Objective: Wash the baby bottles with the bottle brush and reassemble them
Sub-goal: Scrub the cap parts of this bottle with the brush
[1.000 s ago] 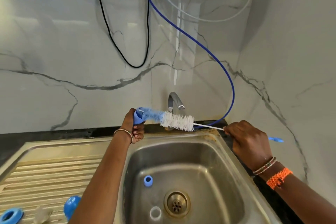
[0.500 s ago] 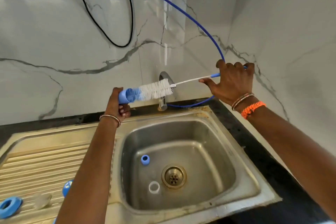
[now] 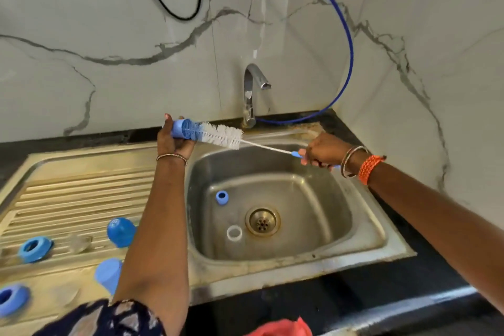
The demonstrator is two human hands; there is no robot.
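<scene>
The left hand (image 3: 174,142) is gripping a bottle (image 3: 183,128) above the sink (image 3: 387,237) edge; the right hand (image 3: 323,151) is holding the brush (image 3: 223,136), bristles half inside. Rings (image 3: 222,197) are lying near the drain (image 3: 262,221); caps (image 3: 121,232) are sitting on the drainboard (image 3: 81,188).

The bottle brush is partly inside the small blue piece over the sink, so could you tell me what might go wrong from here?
1. The left hand grips the small blue piece by little surface; a hard push of the bottle brush could knock it into the sink.
2. The right hand holds the thin handle far back, so the wire may bend.
3. The white ring lies close to the drain.
</scene>
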